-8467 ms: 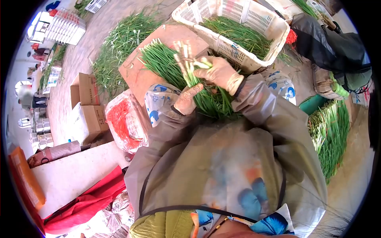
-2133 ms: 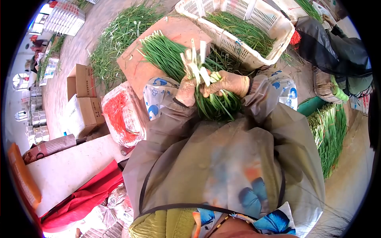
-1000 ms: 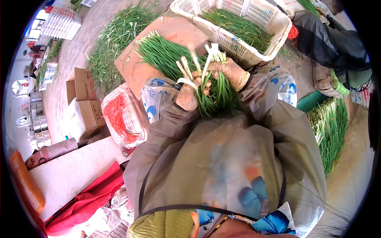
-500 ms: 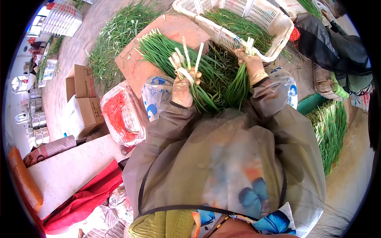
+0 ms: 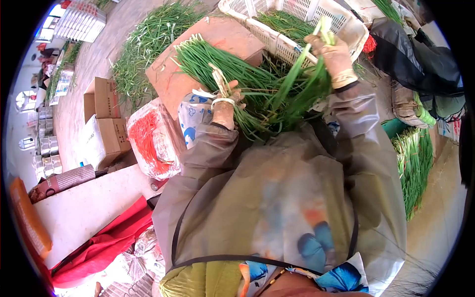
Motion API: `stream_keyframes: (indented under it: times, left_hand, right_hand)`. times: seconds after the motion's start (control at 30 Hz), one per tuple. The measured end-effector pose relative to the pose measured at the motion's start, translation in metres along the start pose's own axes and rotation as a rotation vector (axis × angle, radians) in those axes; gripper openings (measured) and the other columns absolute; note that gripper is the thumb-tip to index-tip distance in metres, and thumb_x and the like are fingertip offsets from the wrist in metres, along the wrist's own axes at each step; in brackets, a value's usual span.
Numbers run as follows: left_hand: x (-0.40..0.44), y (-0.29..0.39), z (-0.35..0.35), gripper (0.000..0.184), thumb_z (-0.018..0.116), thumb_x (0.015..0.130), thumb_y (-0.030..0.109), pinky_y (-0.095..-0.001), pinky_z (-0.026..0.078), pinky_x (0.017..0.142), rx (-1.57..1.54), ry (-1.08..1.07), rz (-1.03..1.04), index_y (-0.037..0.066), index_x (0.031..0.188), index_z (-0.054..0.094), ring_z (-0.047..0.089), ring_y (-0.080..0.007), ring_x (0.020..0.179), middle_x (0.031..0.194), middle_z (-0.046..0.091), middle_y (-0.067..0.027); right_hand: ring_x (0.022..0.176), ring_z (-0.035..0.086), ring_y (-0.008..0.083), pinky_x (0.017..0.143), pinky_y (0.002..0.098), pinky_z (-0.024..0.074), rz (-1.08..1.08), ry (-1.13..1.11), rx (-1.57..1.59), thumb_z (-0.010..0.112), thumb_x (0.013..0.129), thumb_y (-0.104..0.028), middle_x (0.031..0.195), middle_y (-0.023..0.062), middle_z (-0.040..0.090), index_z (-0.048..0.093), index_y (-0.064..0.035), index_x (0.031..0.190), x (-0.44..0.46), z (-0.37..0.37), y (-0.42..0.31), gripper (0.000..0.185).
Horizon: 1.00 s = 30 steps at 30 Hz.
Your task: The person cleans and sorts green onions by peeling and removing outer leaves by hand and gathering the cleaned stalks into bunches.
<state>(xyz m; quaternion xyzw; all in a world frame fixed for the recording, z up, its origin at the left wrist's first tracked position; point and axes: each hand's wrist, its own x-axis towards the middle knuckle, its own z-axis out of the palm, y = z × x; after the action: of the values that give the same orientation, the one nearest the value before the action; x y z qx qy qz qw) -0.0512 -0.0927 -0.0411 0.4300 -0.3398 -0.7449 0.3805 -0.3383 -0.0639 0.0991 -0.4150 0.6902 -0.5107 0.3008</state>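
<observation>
a right hand [image 5: 334, 58], farther from the left than half a second ago, pinches white-ended, slender green stalks [image 5: 319, 81] in front of a white slotted plastic crate [image 5: 349, 27] holding loose green leaves [image 5: 284, 24]. the left hand [image 5: 225, 106] curls around limp, pale-stemmed greens [image 5: 219, 76] above the lap.

Worn brownish floor [image 5: 91, 64], pale wall [image 5: 25, 122], bright windows [image 5: 23, 100]

The leaves [image 5: 315, 89] look smooth, the smock [image 5: 257, 193] glossy plastic, the crate [image 5: 271, 36] plastic, the box [image 5: 112, 141] matt cardboard.
</observation>
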Motion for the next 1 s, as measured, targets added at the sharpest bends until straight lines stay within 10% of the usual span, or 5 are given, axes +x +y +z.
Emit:
stream_keyframes:
  times: [0.13, 0.27, 0.43, 1.0]
  left_hand:
    - [0.021, -0.022, -0.006, 0.041, 0.045, 0.090, 0.020, -0.0278, 0.049, 0.076, -0.234, -0.127, 0.188, 0.001, 0.126, 0.041, 0.056, -0.0130, 0.087, 0.101, 0.055, -0.0045]
    - [-0.008, 0.005, 0.029, 0.054, 0.059, 0.083, 0.020, -0.0342, 0.048, 0.077, -0.213, -0.381, 0.103, 0.004, 0.129, 0.037, 0.060, -0.0270, 0.083, 0.099, 0.058, -0.0149]
    - [-0.010, -0.006, 0.041, 0.055, 0.066, 0.077, 0.018, -0.0282, 0.047, 0.072, -0.009, -0.528, 0.099, 0.004, 0.124, 0.040, 0.054, -0.0165, 0.090, 0.105, 0.053, -0.0064]
    - [-0.026, 0.005, 0.051, 0.022, 0.060, 0.083, 0.012, -0.0311, 0.052, 0.064, -0.154, -0.173, -0.015, 0.001, 0.100, 0.051, 0.062, -0.0204, 0.069, 0.082, 0.063, -0.0122]
  right_hand:
    - [0.063, 0.051, 0.0062, 0.055, 0.0188, 0.0395, 0.034, -0.376, 0.552, 0.060, 0.080, -0.020, 0.078, 0.0009, 0.064, 0.064, -0.0037, 0.087, -0.011, -0.028, -0.009, 0.018]
    - [0.067, 0.056, 0.0101, 0.061, 0.0204, 0.0440, 0.060, -0.550, 0.307, 0.061, 0.078, -0.019, 0.088, 0.0029, 0.063, 0.062, -0.0067, 0.094, -0.031, 0.007, -0.013, 0.020]
    - [0.077, 0.058, 0.0140, 0.073, 0.0264, 0.0478, 0.184, -0.741, 0.421, 0.065, 0.075, -0.005, 0.089, 0.0079, 0.062, 0.057, 0.0016, 0.105, -0.045, 0.090, 0.041, 0.031]
    - [0.073, 0.053, 0.0098, 0.067, 0.0258, 0.0438, 0.247, -0.649, 0.266, 0.072, 0.073, -0.012, 0.082, 0.0022, 0.061, 0.061, -0.0004, 0.093, -0.042, 0.083, 0.044, 0.026]
